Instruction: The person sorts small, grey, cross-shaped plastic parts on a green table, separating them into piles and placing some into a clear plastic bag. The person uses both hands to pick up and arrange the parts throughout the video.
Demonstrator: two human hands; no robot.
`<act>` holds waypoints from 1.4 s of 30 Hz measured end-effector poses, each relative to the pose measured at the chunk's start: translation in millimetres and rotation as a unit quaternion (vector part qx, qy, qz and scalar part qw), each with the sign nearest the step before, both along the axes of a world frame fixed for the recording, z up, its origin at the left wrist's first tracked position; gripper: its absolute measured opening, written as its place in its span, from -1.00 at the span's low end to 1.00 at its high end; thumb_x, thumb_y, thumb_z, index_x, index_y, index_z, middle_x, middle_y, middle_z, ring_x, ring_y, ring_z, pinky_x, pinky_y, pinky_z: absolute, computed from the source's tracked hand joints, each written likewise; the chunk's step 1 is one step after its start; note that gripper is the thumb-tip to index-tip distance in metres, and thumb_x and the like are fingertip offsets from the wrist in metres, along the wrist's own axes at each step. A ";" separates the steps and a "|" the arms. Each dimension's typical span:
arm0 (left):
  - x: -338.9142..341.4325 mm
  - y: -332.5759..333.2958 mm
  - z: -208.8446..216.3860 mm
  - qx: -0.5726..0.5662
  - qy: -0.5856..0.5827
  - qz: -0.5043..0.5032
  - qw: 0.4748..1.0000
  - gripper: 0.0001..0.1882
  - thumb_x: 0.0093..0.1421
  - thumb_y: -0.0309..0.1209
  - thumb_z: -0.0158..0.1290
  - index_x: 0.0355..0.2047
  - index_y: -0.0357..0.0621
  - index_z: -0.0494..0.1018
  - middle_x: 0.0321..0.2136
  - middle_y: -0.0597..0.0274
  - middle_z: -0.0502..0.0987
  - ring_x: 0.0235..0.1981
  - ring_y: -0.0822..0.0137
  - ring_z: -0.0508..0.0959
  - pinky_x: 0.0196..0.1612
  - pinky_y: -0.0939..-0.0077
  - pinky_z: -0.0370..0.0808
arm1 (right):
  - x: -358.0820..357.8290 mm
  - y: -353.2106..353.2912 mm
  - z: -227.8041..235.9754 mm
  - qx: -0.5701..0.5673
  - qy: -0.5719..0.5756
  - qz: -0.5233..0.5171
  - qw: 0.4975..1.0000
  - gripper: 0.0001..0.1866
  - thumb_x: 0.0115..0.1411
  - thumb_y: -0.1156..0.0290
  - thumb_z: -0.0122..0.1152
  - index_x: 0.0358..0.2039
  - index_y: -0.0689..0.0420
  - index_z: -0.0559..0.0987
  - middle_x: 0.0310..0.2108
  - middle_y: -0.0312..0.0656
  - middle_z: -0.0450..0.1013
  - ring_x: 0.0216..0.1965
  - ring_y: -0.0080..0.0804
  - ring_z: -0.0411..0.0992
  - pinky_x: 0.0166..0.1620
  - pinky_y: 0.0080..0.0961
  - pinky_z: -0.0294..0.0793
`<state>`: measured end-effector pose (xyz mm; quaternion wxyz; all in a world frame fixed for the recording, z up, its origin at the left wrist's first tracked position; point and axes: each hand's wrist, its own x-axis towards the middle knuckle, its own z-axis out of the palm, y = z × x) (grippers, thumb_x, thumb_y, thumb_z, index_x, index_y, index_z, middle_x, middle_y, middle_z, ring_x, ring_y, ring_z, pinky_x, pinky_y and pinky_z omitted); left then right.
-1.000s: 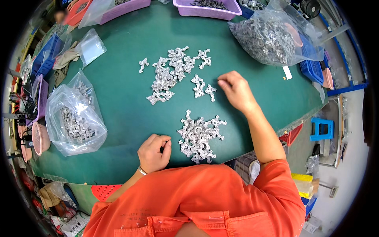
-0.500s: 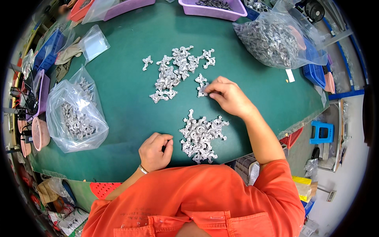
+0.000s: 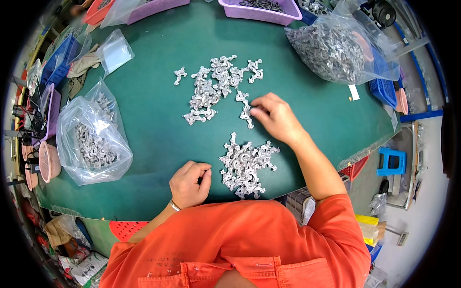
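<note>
My right hand [image 3: 273, 115] is above the table with its fingers curled. Its thumb and fingertips are at the right edge of a short column of small silver metal castings [image 3: 245, 109], pinching at one of them. My left hand [image 3: 191, 182] rests loosely closed on the table near its front edge, with nothing visible in it. Right of it lies a near pile of the same branched castings [image 3: 247, 165]. A larger loose pile of castings [image 3: 206, 93] spreads farther off, and a single casting [image 3: 180, 75] lies apart at its left.
On the green table [image 3: 153, 62], a clear bag of castings [image 3: 93, 144] stands left and a larger one [image 3: 331, 50] far right. Purple bins [image 3: 261, 15] line the far edge. Blue baskets [image 3: 382, 91] flank the table, and a blue stool [image 3: 391, 161] stands right.
The lower casting by my right hand has turned and slid slightly toward me, stretching the short column. My right hand has shifted a little. My left hand stays put.
</note>
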<state>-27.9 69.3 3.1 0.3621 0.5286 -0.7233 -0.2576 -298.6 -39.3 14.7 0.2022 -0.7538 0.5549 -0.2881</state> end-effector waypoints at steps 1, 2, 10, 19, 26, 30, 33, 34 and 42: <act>0.0 -0.2 0.1 -0.001 0.000 0.001 1.000 -0.88 0.01 -0.58 0.19 -0.41 -0.10 0.56 -0.60 0.30 0.47 -0.62 0.31 0.49 -0.56 0.47 0.40 | 5.2 2.4 -1.8 -0.016 0.015 0.015 1.000 -0.84 0.13 0.41 0.32 -0.31 0.20 0.60 -0.33 -0.06 0.50 -0.29 -0.02 0.49 -0.20 -0.25 0.50; -0.5 -0.4 0.3 -0.002 0.001 0.001 1.000 -0.88 0.01 -0.58 0.19 -0.41 -0.10 0.56 -0.60 0.30 0.47 -0.62 0.31 0.49 -0.56 0.47 0.40 | 8.8 3.9 -2.6 -0.062 0.041 0.011 0.997 -0.80 0.09 0.38 0.37 -0.33 0.20 0.59 -0.37 -0.09 0.49 -0.35 -0.08 0.48 -0.23 -0.28 0.50; -0.9 -0.8 -1.8 -0.020 0.022 -0.003 1.000 -0.87 0.01 -0.61 0.19 -0.40 -0.15 0.56 -0.62 0.26 0.43 -0.69 0.38 0.36 -0.62 0.51 0.28 | 5.6 6.7 2.9 0.125 -0.060 -0.023 0.990 -0.86 0.12 0.48 0.37 -0.36 0.25 0.59 -0.49 -0.19 0.50 -0.49 -0.50 0.42 -0.36 -0.51 0.46; -1.7 -0.8 -1.1 -0.020 0.026 -0.003 0.999 -0.87 0.01 -0.61 0.19 -0.40 -0.15 0.56 -0.61 0.27 0.43 -0.69 0.37 0.37 -0.61 0.51 0.29 | -8.3 1.0 7.5 0.258 -0.183 -0.046 0.948 -0.94 0.15 0.54 0.29 -0.38 0.25 0.61 -0.48 -0.26 0.55 -0.41 -0.57 0.46 -0.28 -0.53 0.48; -0.6 0.1 -2.2 -0.018 0.017 0.001 1.000 -0.88 0.01 -0.60 0.20 -0.41 -0.14 0.56 -0.62 0.27 0.43 -0.67 0.35 0.39 -0.60 0.50 0.30 | -17.5 -7.9 29.7 0.233 -0.044 0.100 0.966 -0.93 0.16 0.57 0.20 -0.34 0.23 0.61 -0.47 -0.16 0.56 -0.39 -0.29 0.53 -0.24 -0.40 0.51; -2.0 -1.1 1.7 -0.009 0.009 0.000 1.000 -0.87 0.01 -0.60 0.20 -0.41 -0.13 0.56 -0.62 0.27 0.43 -0.66 0.34 0.40 -0.60 0.49 0.31 | 1.1 -18.5 13.4 0.047 0.007 -0.021 0.999 -0.85 0.17 0.48 0.20 -0.24 0.20 0.60 -0.26 -0.03 0.52 -0.18 -0.02 0.48 -0.06 -0.24 0.48; -0.8 -0.5 1.9 0.003 -0.005 0.005 1.000 -0.90 0.02 -0.56 0.19 -0.42 -0.08 0.56 -0.59 0.31 0.47 -0.61 0.30 0.49 -0.55 0.45 0.41 | 23.9 -21.2 4.5 -0.035 0.021 -0.019 0.999 -0.64 0.15 0.43 0.26 -0.02 0.16 0.52 -0.11 -0.06 0.44 0.02 -0.08 0.38 0.07 -0.23 0.40; -0.6 -0.1 1.9 0.002 -0.004 0.005 1.000 -0.90 0.02 -0.56 0.19 -0.42 -0.09 0.56 -0.59 0.31 0.47 -0.61 0.30 0.49 -0.55 0.45 0.41 | 22.9 -22.6 0.2 -0.032 0.042 0.005 0.999 -0.65 0.15 0.43 0.26 -0.03 0.18 0.53 -0.12 -0.06 0.44 -0.01 -0.08 0.40 0.05 -0.24 0.41; -1.4 -0.1 2.3 0.005 0.004 0.003 1.000 -0.89 0.02 -0.56 0.19 -0.42 -0.09 0.57 -0.58 0.30 0.48 -0.61 0.31 0.50 -0.55 0.47 0.42 | -2.1 -29.8 -7.4 0.003 -0.008 -0.050 0.999 -0.76 0.18 0.43 0.25 -0.16 0.26 0.58 -0.22 -0.03 0.48 -0.16 -0.07 0.48 -0.05 -0.29 0.47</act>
